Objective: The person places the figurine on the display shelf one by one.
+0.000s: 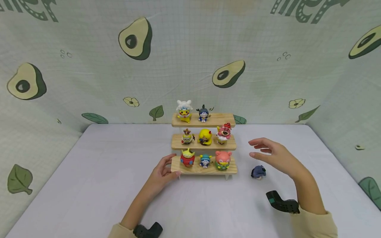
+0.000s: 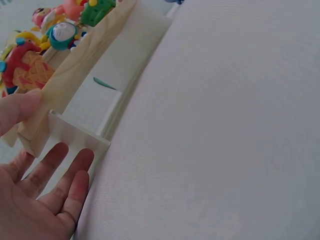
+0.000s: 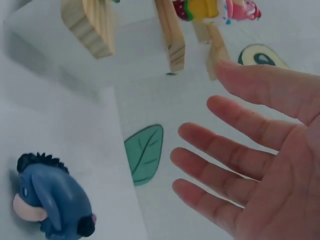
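A three-tier wooden display shelf (image 1: 221, 120) carries small toy figurines. My left hand (image 1: 162, 173) holds the left end of its bottom board, the thumb (image 2: 22, 107) on the front edge and the fingers spread beside the white leg (image 2: 75, 132). To the right of the shelf, my right hand (image 1: 276, 157) hovers with nothing in it, thumb and fingers apart. Below its fingertips a blue donkey figurine (image 1: 258, 172) sits on the table. The right wrist view shows this donkey at lower left, away from the extended fingers (image 3: 215, 150).
On the top board stand a white-hooded yellow figurine (image 1: 184, 111) and a dark-hatted one (image 1: 203, 114). The middle board bears three, including a pink bear (image 1: 224, 133). Three more, among them a pink-hooded figurine (image 1: 223, 160), fill the bottom board. An avocado-print cloth (image 1: 184, 43) hangs behind the white table (image 1: 119, 158).
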A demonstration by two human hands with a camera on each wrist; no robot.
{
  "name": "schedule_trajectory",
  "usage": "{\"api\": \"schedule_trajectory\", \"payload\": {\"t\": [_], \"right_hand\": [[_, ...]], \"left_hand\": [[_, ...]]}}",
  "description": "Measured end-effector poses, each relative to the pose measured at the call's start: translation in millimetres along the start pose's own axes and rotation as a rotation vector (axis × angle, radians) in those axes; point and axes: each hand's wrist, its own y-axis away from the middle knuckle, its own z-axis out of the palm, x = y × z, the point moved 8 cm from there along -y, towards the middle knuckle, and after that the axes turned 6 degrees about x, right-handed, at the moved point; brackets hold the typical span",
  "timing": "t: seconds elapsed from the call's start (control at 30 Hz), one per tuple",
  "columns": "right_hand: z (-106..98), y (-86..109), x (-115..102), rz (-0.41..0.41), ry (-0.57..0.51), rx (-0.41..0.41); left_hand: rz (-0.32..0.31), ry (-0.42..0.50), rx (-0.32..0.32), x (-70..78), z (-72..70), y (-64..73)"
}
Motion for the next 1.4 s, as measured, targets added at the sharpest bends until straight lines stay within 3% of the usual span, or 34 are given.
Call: {"api": "schedule_trajectory", "payload": {"t": [0.23, 0.6, 1.1, 1.4], "right_hand": [[10.1, 2.9, 31.6, 0.071, -0.013, -0.118], [25.8, 9.4, 66.0, 0.154, -0.071, -0.229], [38.0, 7.6, 75.8, 0.031, -0.106, -0.254], [41.0, 7.8, 79.3, 0.017, -0.135, -0.263]], "left_hand": [[-0.013, -0.002, 0.012, -1.0, -0.4, 0.2], [-0.034, -0.003, 0.012, -1.4, -0.4, 0.4], [-0.027, -0.004, 0.006, -0.9, -0.2, -0.4], [-0.032, -0.01, -0.005, -3.2, -0.2, -1.7]]}}
